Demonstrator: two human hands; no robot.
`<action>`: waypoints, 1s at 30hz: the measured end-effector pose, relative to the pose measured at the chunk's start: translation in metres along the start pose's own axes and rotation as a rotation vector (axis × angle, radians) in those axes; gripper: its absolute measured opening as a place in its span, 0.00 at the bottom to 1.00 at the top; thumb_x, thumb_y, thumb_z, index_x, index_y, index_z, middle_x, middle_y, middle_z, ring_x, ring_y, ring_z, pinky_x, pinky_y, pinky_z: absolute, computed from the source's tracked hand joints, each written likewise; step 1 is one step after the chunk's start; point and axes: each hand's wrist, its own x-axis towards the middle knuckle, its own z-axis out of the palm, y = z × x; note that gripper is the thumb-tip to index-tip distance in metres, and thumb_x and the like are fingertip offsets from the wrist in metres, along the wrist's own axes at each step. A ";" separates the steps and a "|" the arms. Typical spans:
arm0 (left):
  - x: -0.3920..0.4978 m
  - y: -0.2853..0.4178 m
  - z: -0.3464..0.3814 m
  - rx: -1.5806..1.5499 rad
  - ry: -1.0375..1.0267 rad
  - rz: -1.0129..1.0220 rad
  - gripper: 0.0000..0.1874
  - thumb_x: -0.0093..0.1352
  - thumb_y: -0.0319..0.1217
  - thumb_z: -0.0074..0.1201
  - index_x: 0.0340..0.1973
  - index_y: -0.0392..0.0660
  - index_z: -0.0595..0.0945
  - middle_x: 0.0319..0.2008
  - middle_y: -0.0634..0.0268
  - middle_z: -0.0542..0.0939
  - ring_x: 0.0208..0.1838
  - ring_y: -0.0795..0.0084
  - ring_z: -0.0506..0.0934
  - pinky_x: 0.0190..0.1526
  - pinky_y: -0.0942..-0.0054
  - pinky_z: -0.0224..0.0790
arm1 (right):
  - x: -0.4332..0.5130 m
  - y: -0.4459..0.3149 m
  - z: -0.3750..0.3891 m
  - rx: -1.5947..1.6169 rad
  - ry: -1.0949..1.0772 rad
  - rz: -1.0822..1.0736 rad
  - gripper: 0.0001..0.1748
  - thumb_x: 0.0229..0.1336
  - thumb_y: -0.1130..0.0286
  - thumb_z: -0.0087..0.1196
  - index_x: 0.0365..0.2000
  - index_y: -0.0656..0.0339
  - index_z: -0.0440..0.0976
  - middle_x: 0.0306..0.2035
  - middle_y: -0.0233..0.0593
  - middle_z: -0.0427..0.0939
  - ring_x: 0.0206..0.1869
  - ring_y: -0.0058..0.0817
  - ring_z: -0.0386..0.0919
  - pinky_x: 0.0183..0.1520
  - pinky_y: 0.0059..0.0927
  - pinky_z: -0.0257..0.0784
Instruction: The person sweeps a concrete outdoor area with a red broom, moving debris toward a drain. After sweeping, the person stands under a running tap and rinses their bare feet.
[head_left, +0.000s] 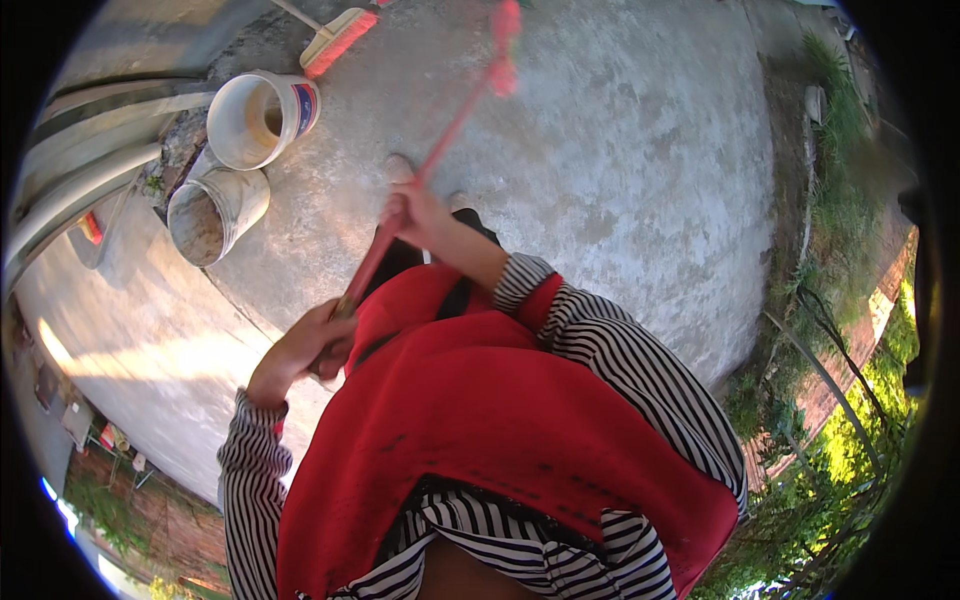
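My left hand grips the upper end of a long red pole close to my waist. Farther down the same pole, my right hand is closed around it. The pole slants away from me toward the top of the view and ends in a bright red head, probably a broom's, blurred by motion. Below it lies a grey concrete floor with pale, worn patches. My feet show in part behind the right hand, and a red apron covers my front.
Two white plastic buckets stand at the left, one with a blue and red label, the other with a dirty inside. A push broom with red bristles lies beyond them. Grass and plants border the concrete at right.
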 end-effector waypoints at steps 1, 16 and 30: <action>0.023 0.005 -0.006 -0.068 -0.094 -0.022 0.08 0.71 0.35 0.45 0.33 0.49 0.65 0.15 0.75 0.61 0.10 0.85 0.58 0.09 0.83 0.46 | -0.003 -0.016 -0.028 -0.020 0.103 -0.091 0.14 0.57 0.73 0.47 0.17 0.53 0.60 0.13 0.28 0.60 0.19 0.24 0.63 0.31 0.30 0.66; 0.120 -0.050 0.057 -0.115 -0.029 -0.122 0.18 0.74 0.39 0.40 0.20 0.52 0.65 0.11 0.80 0.57 0.10 0.89 0.52 0.08 0.84 0.38 | -0.028 -0.028 -0.231 -2.050 -0.194 -0.464 0.03 0.47 0.72 0.55 0.26 0.56 0.76 0.22 0.41 0.76 0.27 0.29 0.75 0.28 0.37 0.70; 0.051 -0.079 0.081 -0.015 0.098 -0.046 0.07 0.74 0.38 0.40 0.34 0.52 0.66 0.14 0.78 0.58 0.10 0.87 0.53 0.09 0.85 0.40 | -0.059 0.005 -0.142 -0.247 0.070 -0.247 0.08 0.54 0.77 0.50 0.23 0.52 0.67 0.17 0.30 0.68 0.22 0.30 0.72 0.27 0.38 0.71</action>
